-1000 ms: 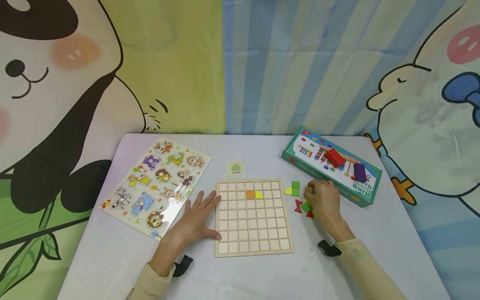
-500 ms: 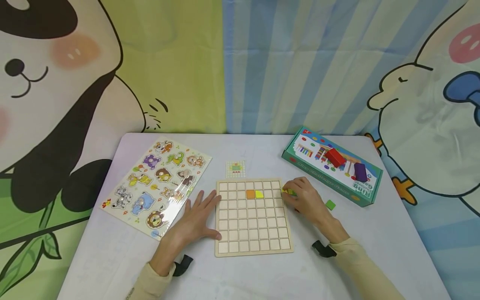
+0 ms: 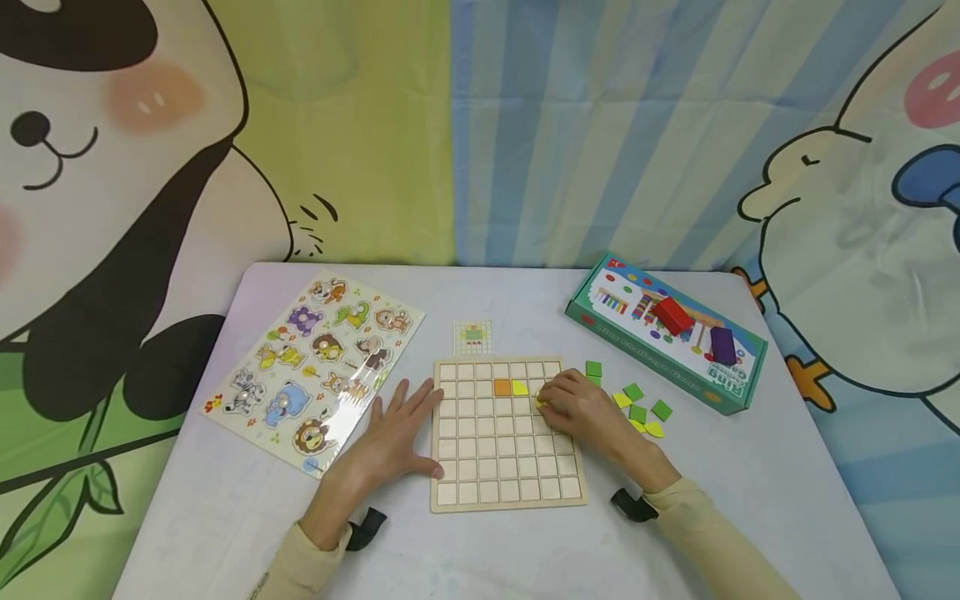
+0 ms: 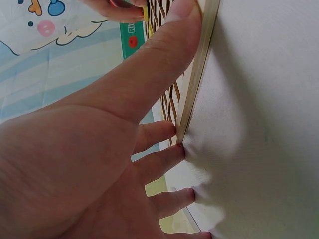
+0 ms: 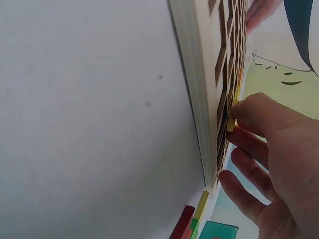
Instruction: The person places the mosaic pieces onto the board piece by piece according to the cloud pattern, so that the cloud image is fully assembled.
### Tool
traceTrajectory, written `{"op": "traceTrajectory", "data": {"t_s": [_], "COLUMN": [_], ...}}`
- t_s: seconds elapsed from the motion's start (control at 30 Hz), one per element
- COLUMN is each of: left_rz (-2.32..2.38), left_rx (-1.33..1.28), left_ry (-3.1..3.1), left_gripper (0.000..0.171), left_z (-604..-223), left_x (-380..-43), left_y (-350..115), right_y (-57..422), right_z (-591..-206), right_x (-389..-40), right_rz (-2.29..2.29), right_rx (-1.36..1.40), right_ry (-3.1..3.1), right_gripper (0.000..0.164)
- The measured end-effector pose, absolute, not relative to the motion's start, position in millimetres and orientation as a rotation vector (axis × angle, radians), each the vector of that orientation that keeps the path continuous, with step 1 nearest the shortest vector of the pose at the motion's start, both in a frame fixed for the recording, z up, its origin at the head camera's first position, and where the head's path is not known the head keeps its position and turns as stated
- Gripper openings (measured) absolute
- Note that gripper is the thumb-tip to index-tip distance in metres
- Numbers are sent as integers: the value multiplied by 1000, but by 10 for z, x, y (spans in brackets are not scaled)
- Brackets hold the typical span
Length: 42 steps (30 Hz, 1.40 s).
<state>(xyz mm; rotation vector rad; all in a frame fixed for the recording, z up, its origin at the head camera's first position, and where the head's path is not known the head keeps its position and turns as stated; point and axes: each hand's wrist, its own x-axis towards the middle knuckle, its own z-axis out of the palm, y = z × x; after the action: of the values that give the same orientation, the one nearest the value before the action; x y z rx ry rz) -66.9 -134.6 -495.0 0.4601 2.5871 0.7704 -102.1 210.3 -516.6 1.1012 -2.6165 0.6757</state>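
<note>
A wooden grid board [image 3: 507, 492] lies on the white table, with an orange square tile [image 3: 502, 387] and a yellow tile [image 3: 520, 387] side by side in its second row. My left hand [image 3: 395, 429] rests at the board's left edge, fingers spread, the thumb [image 4: 164, 55] on the frame. Over the right part of the grid, my right hand [image 3: 581, 408] pinches a small yellow tile [image 5: 231, 121] between thumb and forefinger, close above the cells. Fingers hide much of this tile's shape. Right of the board lie loose green tiles [image 3: 662, 410] and yellow tiles [image 3: 622, 400].
A small pattern card [image 3: 473, 337] lies behind the board. On the left is an animal sticker sheet [image 3: 327, 346]. A green game box [image 3: 637, 349] at the back right carries a red block [image 3: 672, 316] and a purple block [image 3: 723, 346]. A printed curtain [image 3: 390, 150] hangs behind.
My right hand has moved left from the loose tiles onto the board, bringing a yellow tile and uncovering green and yellow tiles. The left hand has stayed in place.
</note>
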Motion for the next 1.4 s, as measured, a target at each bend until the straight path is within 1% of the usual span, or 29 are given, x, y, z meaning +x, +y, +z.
{"op": "traceTrajectory", "data": {"t_s": [0.43, 0.63, 0.8, 1.0, 1.4], "left_rz": [763, 755, 747, 756, 751], "left_rx": [475, 486, 489, 482, 471], "left_ry": [2598, 2601, 2601, 2592, 2593], "left_gripper": [118, 117, 116, 117, 118], "left_z": [-4911, -4889, -4888, -4895, -4939], "left_x": [-682, -689, -696, -691, -682], "left_y": [-1344, -1346, -1347, -1345, -1348], "right_y": [2073, 2062, 2073, 2075, 2083], "right_z": [-5141, -5142, -5155, -5202, -5238], "right_x": [-992, -972, -963, -945, -913], "right_rz": [574, 560, 582, 636, 617], "right_rx": [1138, 1155, 1125, 1051, 1015], "right_ry": [-2582, -2552, -2596, -2593, -2609], "right_gripper": [17, 20, 17, 18, 17]}}
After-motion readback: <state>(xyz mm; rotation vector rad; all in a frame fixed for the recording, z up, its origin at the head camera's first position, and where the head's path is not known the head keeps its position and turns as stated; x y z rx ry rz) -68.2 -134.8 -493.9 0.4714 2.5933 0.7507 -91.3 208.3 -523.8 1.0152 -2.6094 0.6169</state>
